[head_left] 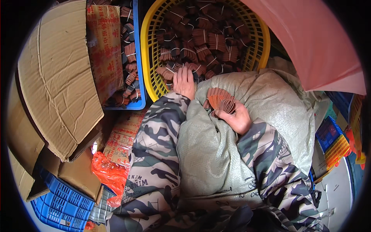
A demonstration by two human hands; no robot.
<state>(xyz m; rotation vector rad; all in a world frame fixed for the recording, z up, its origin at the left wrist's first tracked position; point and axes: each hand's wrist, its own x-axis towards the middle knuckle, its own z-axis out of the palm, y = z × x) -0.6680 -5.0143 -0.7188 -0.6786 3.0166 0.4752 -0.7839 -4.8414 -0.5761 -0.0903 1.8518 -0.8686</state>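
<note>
My right hand [237, 119] grips a fanned stack of thin reddish-brown pieces [220, 100], its thumb pressed on the near side. The stack is above a pale woven sack [208, 154] that fills the space between my arms. My left hand [184, 82] is at the near rim of a yellow plastic basket [146, 50]. Its fingers stretch forward over the closest bundles, and the fingertips touch or nearly touch them. Inside the basket lie many brown bundles [201, 36], several tied with white bands. What is under my left palm is hidden.
Left of the basket stands a blue crate [140, 77] with more bundles and a taped package [106, 46]. An open cardboard box [58, 77] and a blue crate [63, 207] lie further left, near an orange-red plastic bag [108, 172]. A pink sheet [317, 46] hangs at the upper right.
</note>
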